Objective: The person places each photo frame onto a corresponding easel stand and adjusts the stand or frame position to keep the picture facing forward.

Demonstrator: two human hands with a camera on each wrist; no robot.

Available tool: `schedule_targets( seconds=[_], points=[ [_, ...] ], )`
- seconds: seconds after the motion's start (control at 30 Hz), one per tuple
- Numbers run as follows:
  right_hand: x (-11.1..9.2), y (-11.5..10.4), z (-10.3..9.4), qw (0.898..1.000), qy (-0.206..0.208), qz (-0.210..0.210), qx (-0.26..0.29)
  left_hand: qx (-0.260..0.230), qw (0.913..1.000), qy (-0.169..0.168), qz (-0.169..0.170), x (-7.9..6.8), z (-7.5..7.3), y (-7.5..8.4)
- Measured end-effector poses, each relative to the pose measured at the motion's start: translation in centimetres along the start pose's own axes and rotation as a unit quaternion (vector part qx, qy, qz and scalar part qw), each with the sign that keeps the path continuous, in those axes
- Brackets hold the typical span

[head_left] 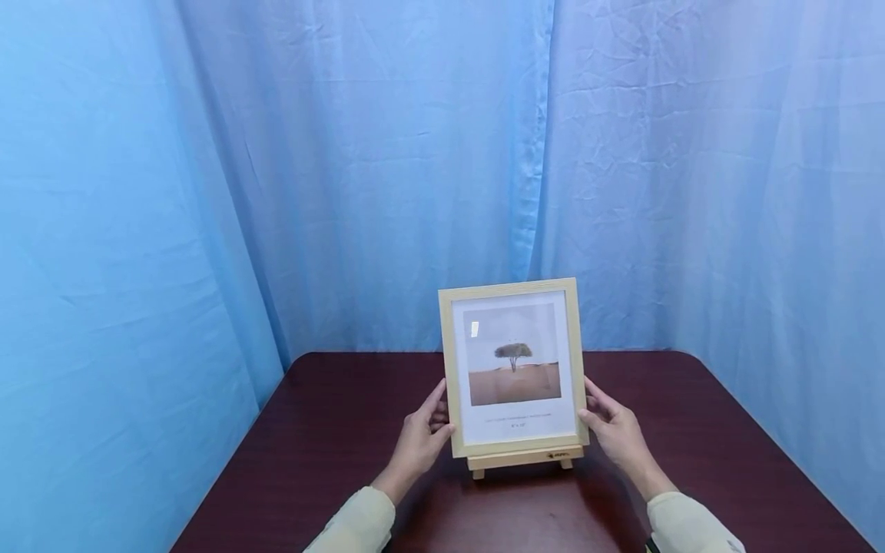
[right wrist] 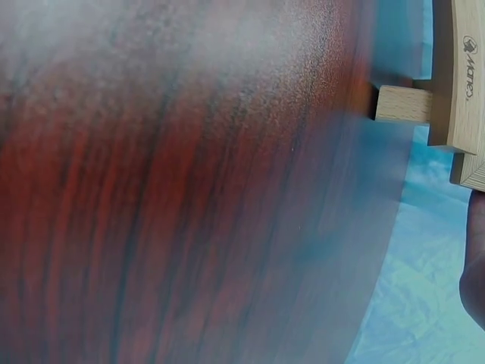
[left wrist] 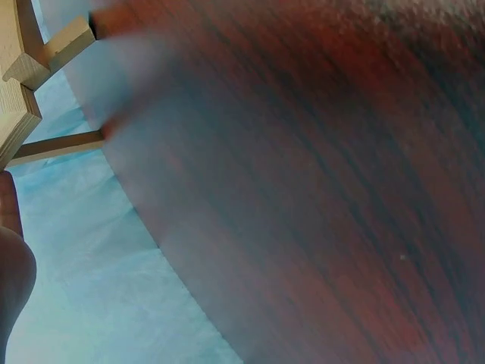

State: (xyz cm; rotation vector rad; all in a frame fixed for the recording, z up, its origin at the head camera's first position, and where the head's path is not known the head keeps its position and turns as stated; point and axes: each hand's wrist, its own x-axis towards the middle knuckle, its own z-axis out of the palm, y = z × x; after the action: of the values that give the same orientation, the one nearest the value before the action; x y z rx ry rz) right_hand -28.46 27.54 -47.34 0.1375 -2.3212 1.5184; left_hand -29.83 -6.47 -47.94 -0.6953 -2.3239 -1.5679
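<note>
A pale wooden picture frame with a print of a lone tree stands on a small wooden easel, leaning slightly back. My left hand grips its left edge low down, thumb toward the front. On the opposite edge, my right hand holds the frame in much the same way. In the left wrist view, the easel's rear leg touches the tabletop, and part of my left hand shows below. The right wrist view catches the easel's front ledge, marked with a logo, above my right hand.
The easel stands on a dark red-brown wooden table with rounded far corners. Blue curtains hang behind the table and along both sides, close to its edges.
</note>
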Motion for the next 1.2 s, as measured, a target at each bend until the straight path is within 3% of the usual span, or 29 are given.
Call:
schedule_targets(
  seconds=[0.6, 1.0, 1.2],
  points=[
    [-0.6, -0.2, 1.0, 1.000, 0.007, 0.006, 0.006, 0.012, 0.9997, -0.009, -0.018, 0.6, -1.0, -0.2],
    [-1.1, -0.6, 1.7, 0.999, 0.014, -0.006, 0.030, 0.029, 0.9995, -0.006, -0.010, 1.0, -1.6, -0.7],
    [-1.2, -0.7, 2.1, 0.999, 0.015, 0.009, 0.032, 0.032, 0.9994, -0.005, -0.012, 1.1, -1.9, -0.9]
  ],
)
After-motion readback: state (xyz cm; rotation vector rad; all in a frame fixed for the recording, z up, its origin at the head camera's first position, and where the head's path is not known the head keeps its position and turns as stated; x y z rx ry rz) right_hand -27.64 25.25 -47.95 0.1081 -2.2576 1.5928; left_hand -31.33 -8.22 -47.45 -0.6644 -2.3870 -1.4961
